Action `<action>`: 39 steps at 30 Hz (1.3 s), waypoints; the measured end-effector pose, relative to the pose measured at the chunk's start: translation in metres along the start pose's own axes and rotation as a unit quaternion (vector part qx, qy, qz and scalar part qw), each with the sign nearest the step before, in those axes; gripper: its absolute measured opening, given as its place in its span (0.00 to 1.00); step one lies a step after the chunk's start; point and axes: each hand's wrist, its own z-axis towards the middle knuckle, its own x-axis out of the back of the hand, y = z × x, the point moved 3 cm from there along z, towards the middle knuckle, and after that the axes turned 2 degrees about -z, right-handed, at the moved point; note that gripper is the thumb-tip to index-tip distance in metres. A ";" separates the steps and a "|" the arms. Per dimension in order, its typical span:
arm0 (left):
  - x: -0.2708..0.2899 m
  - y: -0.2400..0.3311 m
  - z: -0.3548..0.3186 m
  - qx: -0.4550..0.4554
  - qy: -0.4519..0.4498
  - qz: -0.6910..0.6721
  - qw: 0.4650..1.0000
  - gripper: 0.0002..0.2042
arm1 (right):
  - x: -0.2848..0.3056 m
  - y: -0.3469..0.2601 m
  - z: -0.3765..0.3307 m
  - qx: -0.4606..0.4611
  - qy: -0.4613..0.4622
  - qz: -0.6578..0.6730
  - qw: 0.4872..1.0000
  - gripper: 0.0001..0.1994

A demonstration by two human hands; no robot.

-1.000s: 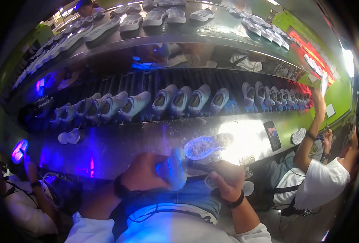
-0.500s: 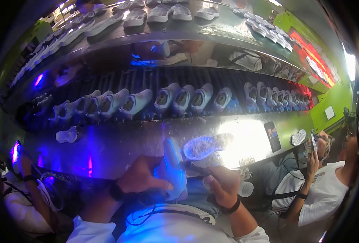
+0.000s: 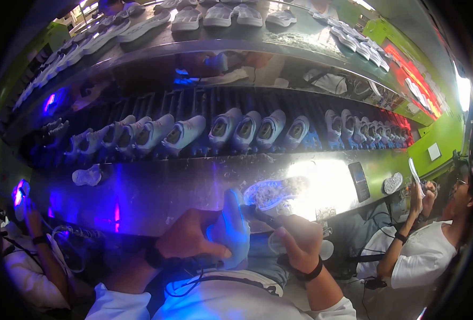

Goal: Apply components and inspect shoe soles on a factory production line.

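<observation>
My left hand (image 3: 190, 236) is closed round a white shoe upper (image 3: 237, 232), which it holds tilted in front of my body. Blue light falls on the upper, and a bright blue line runs along its edge. In my right hand (image 3: 302, 242) is a brush (image 3: 263, 216) with a dark handle. Its tip is at the upper's right side, touching or very close to it; the bristles are hard to make out. Just beyond, a sole-shaped piece (image 3: 275, 193) with lumpy white matter on it lies on the metal bench (image 3: 156, 205).
A row of white shoes (image 3: 219, 130) stands on the dark roller conveyor (image 3: 193, 101) beyond the bench. Several soles (image 3: 217, 16) line the upper shelf. A phone (image 3: 359, 181) and a sole (image 3: 392, 183) lie to the right, a pale sole (image 3: 87, 175) to the left. Co-workers sit on both sides.
The shoe upper has shifted slightly right and down in the view, with the brush now nearer its upper right edge. The co-worker on the right has raised a white sole.
</observation>
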 end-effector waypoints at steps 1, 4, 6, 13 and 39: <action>0.001 0.000 0.000 0.000 -0.001 -0.001 1.000 0.30 | -0.001 0.001 -0.002 0.000 0.000 -0.001 1.000 0.12; 0.005 -0.002 -0.002 -0.006 0.007 -0.022 1.000 0.29 | -0.004 0.000 -0.010 0.017 -0.010 -0.029 0.999 0.11; 0.008 -0.008 -0.003 -0.014 0.012 -0.066 0.998 0.28 | -0.006 -0.003 -0.013 0.038 -0.006 -0.045 0.998 0.11; 0.015 -0.015 -0.008 0.030 0.042 -0.071 0.996 0.27 | -0.008 -0.012 -0.021 0.078 -0.005 -0.091 0.993 0.11; 0.053 -0.032 -0.012 -0.036 0.180 -0.142 0.973 0.26 | -0.014 -0.031 0.007 -0.033 -0.097 -0.037 0.994 0.11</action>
